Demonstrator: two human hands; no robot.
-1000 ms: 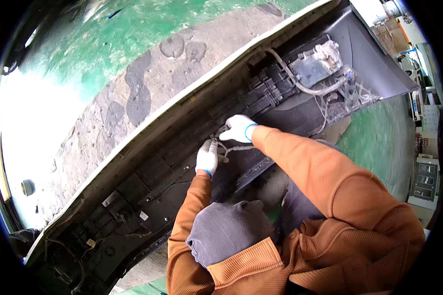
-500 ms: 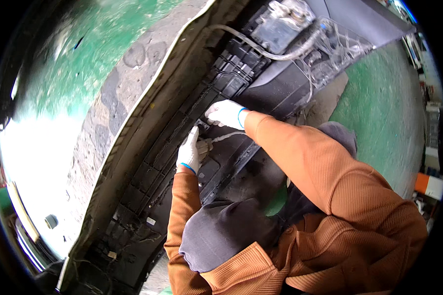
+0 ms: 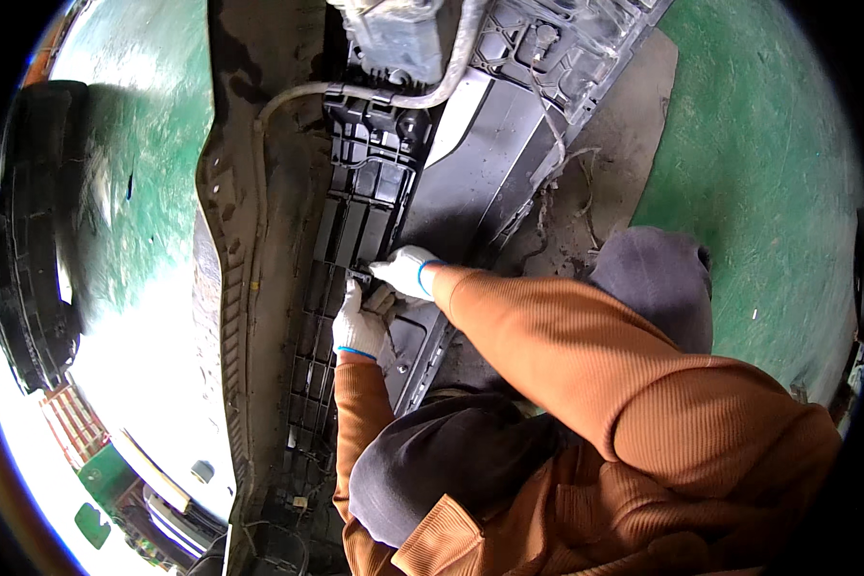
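While in white gloves [image 3: 365, 338], left hand [image 3: 357, 324] and right hand [image 3: 405, 271] at black clip [image 3: 359, 276]

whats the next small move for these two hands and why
Probably brace the small dark piece with the left hand while the right hand nudges it gently: both hands' gloved fingertips come together at it, the left from below in the picture, the right from the right, though whether either grips it is unclear.
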